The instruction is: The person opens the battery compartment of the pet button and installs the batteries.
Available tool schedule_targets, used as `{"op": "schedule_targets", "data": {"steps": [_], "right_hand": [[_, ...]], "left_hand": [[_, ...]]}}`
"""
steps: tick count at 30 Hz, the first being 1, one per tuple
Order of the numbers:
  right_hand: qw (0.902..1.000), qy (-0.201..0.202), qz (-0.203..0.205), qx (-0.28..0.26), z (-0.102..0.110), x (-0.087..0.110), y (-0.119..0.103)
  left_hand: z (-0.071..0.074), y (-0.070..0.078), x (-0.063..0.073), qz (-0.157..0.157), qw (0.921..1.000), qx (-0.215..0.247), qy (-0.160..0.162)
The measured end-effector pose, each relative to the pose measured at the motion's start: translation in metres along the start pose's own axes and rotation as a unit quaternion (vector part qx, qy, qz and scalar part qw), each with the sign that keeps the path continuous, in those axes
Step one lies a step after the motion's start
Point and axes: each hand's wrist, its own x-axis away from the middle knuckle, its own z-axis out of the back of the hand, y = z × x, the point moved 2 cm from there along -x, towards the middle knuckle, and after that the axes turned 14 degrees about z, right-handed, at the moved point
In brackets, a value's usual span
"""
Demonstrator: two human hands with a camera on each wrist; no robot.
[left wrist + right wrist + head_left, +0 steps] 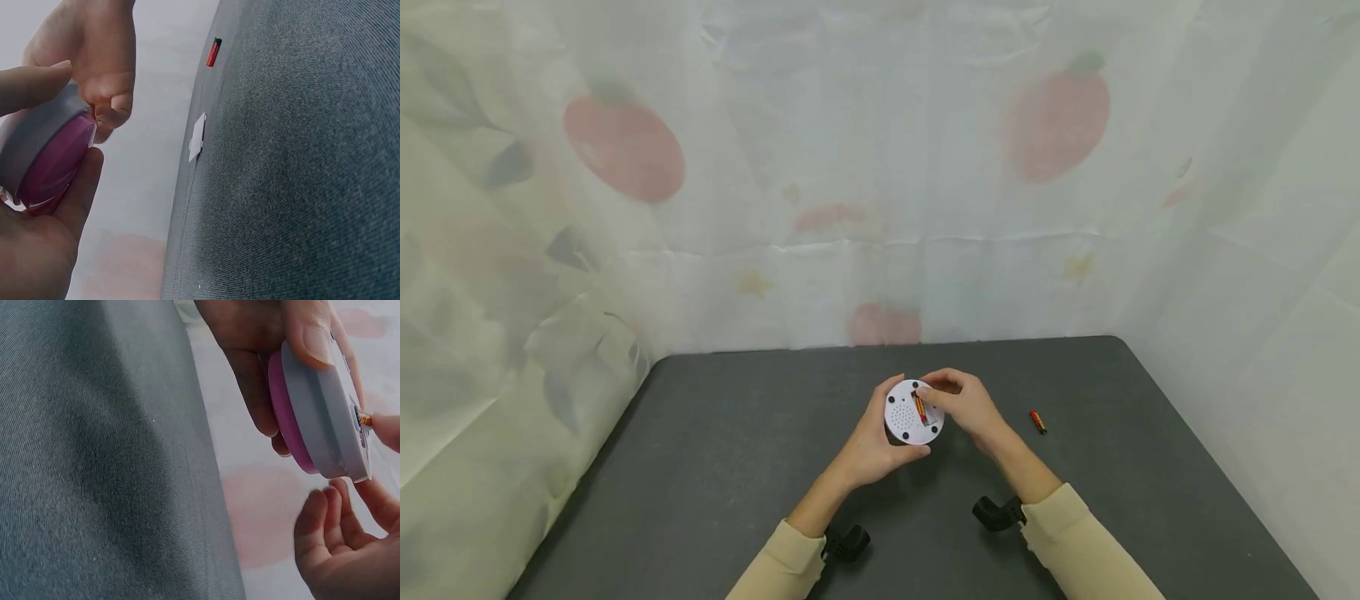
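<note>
Our right hand (967, 406) is pinching a battery (921, 409), kinda hiding one end; our left hand (874, 450) is gripping the round white gadget (900, 419). Second battery (1037, 422) is lying toward the worktop (745, 467)'s right edge.

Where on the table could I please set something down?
Bare table lies left of the left hand and between the loose red battery and right edge; the middle is crowded: right hand, round white device, battery cover.

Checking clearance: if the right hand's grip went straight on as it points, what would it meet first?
The right hand's grip would first meet the battery it touches, then apparently the round white device around it; depth is unclear.
</note>
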Motion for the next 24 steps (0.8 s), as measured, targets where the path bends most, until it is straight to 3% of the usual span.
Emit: {"op": "schedule_targets", "data": {"steps": [5,10,17,24], "right_hand": [[0.9962,-0.009,-0.051,-0.069,-0.003,-0.001,0.002],[0.9927,0.003,-0.058,-0.106,-0.007,0.000,0.004],[0.9939,0.007,-0.044,-0.100,-0.012,0.001,0.003],[0.9990,-0.009,-0.018,-0.040,-0.007,0.005,0.001]], "left_hand": [[-0.001,0.000,0.001,0.001,1.0000,-0.003,-0.006],[0.000,0.000,0.002,0.001,0.9999,-0.006,-0.010],[0.002,0.001,0.003,0.007,0.9998,-0.017,-0.008],[0.003,0.002,0.003,0.006,0.9999,-0.013,-0.002]]}}
